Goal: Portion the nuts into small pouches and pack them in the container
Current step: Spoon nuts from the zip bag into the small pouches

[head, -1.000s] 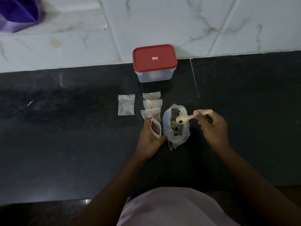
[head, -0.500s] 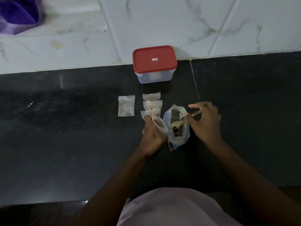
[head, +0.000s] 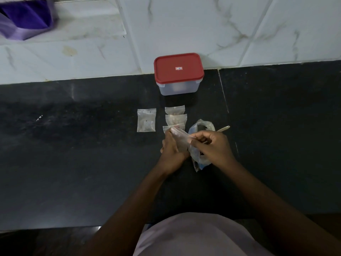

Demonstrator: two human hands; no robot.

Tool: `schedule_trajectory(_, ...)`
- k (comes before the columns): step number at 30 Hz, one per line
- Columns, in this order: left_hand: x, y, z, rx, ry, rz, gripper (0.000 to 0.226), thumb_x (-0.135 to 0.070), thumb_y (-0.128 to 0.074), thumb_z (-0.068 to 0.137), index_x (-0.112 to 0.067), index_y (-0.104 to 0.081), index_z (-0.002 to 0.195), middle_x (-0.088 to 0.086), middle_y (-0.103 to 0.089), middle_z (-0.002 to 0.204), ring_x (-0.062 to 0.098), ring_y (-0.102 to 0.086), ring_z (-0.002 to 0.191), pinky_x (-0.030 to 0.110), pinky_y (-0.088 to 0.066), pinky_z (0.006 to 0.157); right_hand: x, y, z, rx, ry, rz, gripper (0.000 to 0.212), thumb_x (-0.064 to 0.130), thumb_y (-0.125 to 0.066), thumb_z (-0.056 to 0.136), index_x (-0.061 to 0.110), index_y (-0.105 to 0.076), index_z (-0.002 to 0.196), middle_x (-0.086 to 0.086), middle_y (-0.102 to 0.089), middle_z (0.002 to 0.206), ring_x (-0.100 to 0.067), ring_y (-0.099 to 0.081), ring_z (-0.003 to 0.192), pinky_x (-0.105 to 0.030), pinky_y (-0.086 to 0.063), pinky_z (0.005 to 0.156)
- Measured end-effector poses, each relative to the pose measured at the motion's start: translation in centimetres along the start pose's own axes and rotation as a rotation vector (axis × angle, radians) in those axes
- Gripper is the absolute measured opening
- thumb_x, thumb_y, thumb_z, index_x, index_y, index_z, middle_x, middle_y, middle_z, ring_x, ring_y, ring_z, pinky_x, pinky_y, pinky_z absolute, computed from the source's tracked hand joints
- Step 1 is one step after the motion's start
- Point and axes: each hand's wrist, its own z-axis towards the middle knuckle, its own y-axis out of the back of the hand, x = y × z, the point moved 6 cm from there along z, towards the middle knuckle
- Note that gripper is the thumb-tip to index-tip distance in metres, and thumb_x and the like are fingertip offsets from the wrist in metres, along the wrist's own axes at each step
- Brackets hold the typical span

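Observation:
My left hand (head: 172, 150) holds a small clear pouch (head: 180, 138) at the middle of the black counter. My right hand (head: 212, 146) pinches the pouch's right edge, and a pale spoon's handle (head: 224, 128) sticks out past its knuckles over the clear bag of nuts (head: 200, 159). Three small filled pouches (head: 175, 117) lie overlapped in a column just beyond my left hand. One more pouch (head: 146, 120) lies flat to their left. The clear container with a red lid (head: 179, 73) stands closed by the wall.
The black counter (head: 73, 154) runs up to a white tiled wall (head: 239, 30). A purple object (head: 25, 17) sits on the ledge at far left. A seam in the counter (head: 224, 95) runs right of the container.
My right hand lowered the spoon from above the nut bag and moved left to pinch the pouch that my left hand holds. The pouch now leans rightward between both hands.

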Motion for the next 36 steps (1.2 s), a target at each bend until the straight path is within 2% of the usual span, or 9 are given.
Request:
schedule_trajectory(3,0.1,0.6,0.0,0.049,-0.031,-0.195,0.036,-0.011,-0.065,0.093,-0.016,-0.057,0.128,0.005,-0.069,0.122,0.017,-0.067,0.113,0.036,-0.059,0.089,0.0,0.6,0.7,-0.001,-0.045,-0.012,0.009,0.021,-0.08,0.087,0.025,-0.078,0.095,0.008,-0.077,0.086,-0.002,-0.072,0.082,-0.019,-0.058,0.075)
schedule_trajectory(5,-0.2,1.6,-0.3,0.001,-0.043,-0.231,0.022,-0.006,-0.051,0.103,-0.014,-0.065,0.117,0.001,-0.073,0.11,0.01,-0.071,0.1,0.025,-0.057,0.077,0.0,0.7,1.1,0.037,-0.062,-0.043,0.008,0.024,-0.078,0.089,0.024,-0.077,0.096,0.007,-0.076,0.087,0.003,-0.069,0.081,-0.012,-0.055,0.071)
schedule_trajectory(12,-0.4,2.9,-0.6,-0.111,-0.131,-0.214,0.028,-0.024,-0.056,0.104,-0.001,-0.072,0.101,0.017,-0.073,0.097,0.029,-0.071,0.092,0.037,-0.059,0.076,0.6,-0.4,1.8,0.141,-0.056,-0.106,0.003,0.017,-0.073,0.093,0.016,-0.075,0.095,0.012,-0.068,0.078,0.011,-0.061,0.067,-0.008,-0.045,0.064)
schedule_trajectory(18,-0.2,3.9,-0.9,-0.151,-0.192,-0.226,0.029,-0.026,-0.059,0.103,0.0,-0.07,0.097,0.021,-0.07,0.092,0.043,-0.066,0.09,0.056,-0.056,0.079,1.3,-1.5,1.4,0.148,-0.064,-0.087,0.006,0.019,-0.073,0.093,0.025,-0.072,0.089,0.011,-0.069,0.077,0.011,-0.061,0.065,-0.008,-0.045,0.062)
schedule_trajectory(22,0.5,3.8,-0.7,-0.119,-0.162,-0.258,0.018,-0.022,-0.061,0.102,-0.008,-0.068,0.11,0.011,-0.073,0.104,0.03,-0.07,0.098,0.048,-0.058,0.084,1.2,-1.7,1.0,0.111,-0.134,0.035,0.002,0.016,-0.073,0.093,0.017,-0.073,0.095,-0.001,-0.073,0.076,-0.003,-0.066,0.065,-0.017,-0.054,0.061)
schedule_trajectory(25,0.6,3.2,-0.7,-0.074,-0.15,-0.28,0.025,-0.02,-0.065,0.096,-0.015,-0.063,0.121,0.007,-0.071,0.112,0.023,-0.069,0.103,0.039,-0.059,0.087,0.8,-1.9,0.6,0.087,-0.197,0.152,0.007,0.013,-0.071,0.094,0.01,-0.073,0.1,-0.011,-0.073,0.078,-0.014,-0.069,0.068,-0.022,-0.056,0.06)
schedule_trajectory(29,0.7,3.1,-0.6,-0.056,-0.158,-0.33,0.023,-0.019,-0.049,0.107,-0.009,-0.066,0.118,0.012,-0.072,0.111,0.029,-0.07,0.103,0.046,-0.059,0.087,0.3,-1.4,0.4,0.071,-0.227,0.194,0.01,0.013,-0.07,0.095,0.006,-0.074,0.101,-0.008,-0.073,0.078,-0.014,-0.069,0.071,-0.023,-0.056,0.06)
schedule_trajectory(32,0.5,2.9,-0.5,-0.058,-0.166,-0.3,0.022,-0.024,-0.055,0.105,-0.01,-0.067,0.117,0.011,-0.073,0.11,0.031,-0.071,0.103,0.049,-0.06,0.088,0.2,-1.0,0.2,0.065,-0.241,0.218,0.01,0.014,-0.069,0.096,0.006,-0.074,0.101,-0.007,-0.072,0.078,-0.015,-0.069,0.071,-0.024,-0.056,0.06)
schedule_trajectory(36,0.1,2.4,-0.2,-0.062,-0.187,-0.256,0.02,-0.019,-0.062,0.1,-0.012,-0.065,0.118,0.007,-0.072,0.109,0.026,-0.071,0.1,0.041,-0.06,0.083,0.5,-1.1,-0.2,0.078,-0.254,0.289,0.012,0.012,-0.069,0.096,0.004,-0.072,0.103,-0.007,-0.072,0.078,-0.015,-0.069,0.07,-0.026,-0.058,0.06)
